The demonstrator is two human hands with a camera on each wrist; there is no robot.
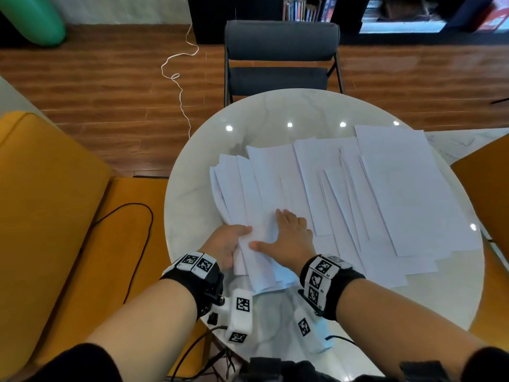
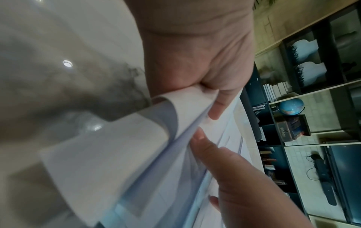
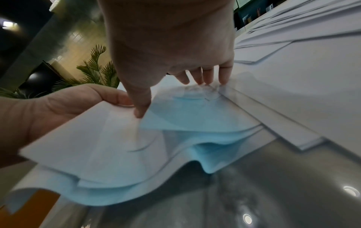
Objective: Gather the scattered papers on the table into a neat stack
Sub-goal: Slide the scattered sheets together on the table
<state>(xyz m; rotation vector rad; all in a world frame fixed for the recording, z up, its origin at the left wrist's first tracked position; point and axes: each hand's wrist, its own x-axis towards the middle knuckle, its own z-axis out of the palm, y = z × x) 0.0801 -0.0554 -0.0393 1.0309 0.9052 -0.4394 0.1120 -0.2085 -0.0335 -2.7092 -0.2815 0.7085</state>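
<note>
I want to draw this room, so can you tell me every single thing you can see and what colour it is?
papers: many, exact count unclear, white, spread overlapping across the table, some bunched near the person
table: one, round, white marble-look, centre
chair: one, dark grey, behind the table
seats: two, mustard yellow, left and right of the table
cord: one, white, on the wooden floor
cable: one, black, across the left seat
bookshelf: one, dark, with books, back wall
globe: one, blue, on a shelf
plant: one, green, background
wrist bands: two, black with black-and-white markers
left hand: grips the bunched sheets' left edge
right hand: flat, pressing on the papers
</note>
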